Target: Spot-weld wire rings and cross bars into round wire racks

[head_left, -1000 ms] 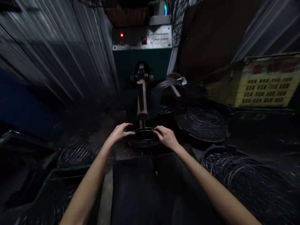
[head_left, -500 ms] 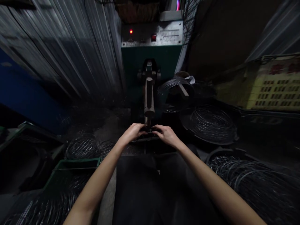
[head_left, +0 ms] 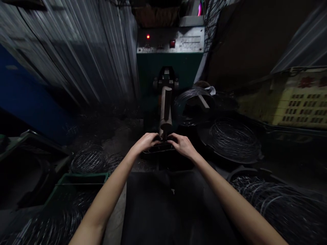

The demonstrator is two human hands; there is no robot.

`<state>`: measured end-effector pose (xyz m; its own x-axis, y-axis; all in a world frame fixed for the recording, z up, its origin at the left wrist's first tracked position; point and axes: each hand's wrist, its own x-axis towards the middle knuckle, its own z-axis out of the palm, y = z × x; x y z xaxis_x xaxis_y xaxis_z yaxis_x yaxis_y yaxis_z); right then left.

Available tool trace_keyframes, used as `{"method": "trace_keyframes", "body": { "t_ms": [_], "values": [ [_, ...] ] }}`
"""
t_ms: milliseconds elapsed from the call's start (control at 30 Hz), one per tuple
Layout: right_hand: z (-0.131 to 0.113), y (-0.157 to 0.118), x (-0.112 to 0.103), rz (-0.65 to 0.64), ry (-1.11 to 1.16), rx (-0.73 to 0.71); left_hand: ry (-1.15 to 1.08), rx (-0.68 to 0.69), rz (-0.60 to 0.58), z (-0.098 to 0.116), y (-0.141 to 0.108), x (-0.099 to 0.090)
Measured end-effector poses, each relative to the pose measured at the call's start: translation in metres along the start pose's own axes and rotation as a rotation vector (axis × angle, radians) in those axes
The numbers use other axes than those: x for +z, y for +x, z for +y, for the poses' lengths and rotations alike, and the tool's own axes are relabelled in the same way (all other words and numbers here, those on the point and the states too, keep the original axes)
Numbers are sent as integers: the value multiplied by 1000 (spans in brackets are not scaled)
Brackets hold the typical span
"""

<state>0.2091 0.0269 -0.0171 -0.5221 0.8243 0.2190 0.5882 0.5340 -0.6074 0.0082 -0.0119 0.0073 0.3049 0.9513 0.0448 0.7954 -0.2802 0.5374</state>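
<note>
A green machine (head_left: pixel 168 61) stands straight ahead, with a metal rod-shaped head (head_left: pixel 166 107) reaching down toward me. Just left of the tip of this head is my left hand (head_left: pixel 149 141), its fingers bent inward and closed on a thin wire piece (head_left: pixel 162 150). On the other side, my right hand (head_left: pixel 181 143) has thumb and fingers pinched at the same dark wire piece. The wire runs below and between both hands. Its exact shape and the fingertips are partly lost in shadow.
Wire coils hang on an arm (head_left: pixel 203 103) at the machine's right. A round tray (head_left: pixel 230 158) and a tub (head_left: pixel 237 170) on the right hold wire. At left are a green crate (head_left: pixel 84 177) and wire rings (head_left: pixel 89 160). A yellow crate (head_left: pixel 304 102) stands far right.
The view has shifted slightly, so the machine appears a little lower and further right. Both hands stay beside the machine's tip, and more of the wire piece shows below them.
</note>
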Motion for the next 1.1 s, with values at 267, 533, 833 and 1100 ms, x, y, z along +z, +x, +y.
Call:
{"method": "trace_keyframes", "body": {
  "t_ms": [267,533,833,1100],
  "values": [
    [0,6,-1,-30,25,3,-9,-9,-35,-9,9,-2],
    [-6,6,-3,-14,60,20,-30,-40,-80,-11,12,-1],
    [68,-30,-19,193,47,144,-8,-50,-87,-11,14,-3],
    [69,-30,-14,63,17,0,-53,-49,-60,-21,1,-7]
  ]
}}
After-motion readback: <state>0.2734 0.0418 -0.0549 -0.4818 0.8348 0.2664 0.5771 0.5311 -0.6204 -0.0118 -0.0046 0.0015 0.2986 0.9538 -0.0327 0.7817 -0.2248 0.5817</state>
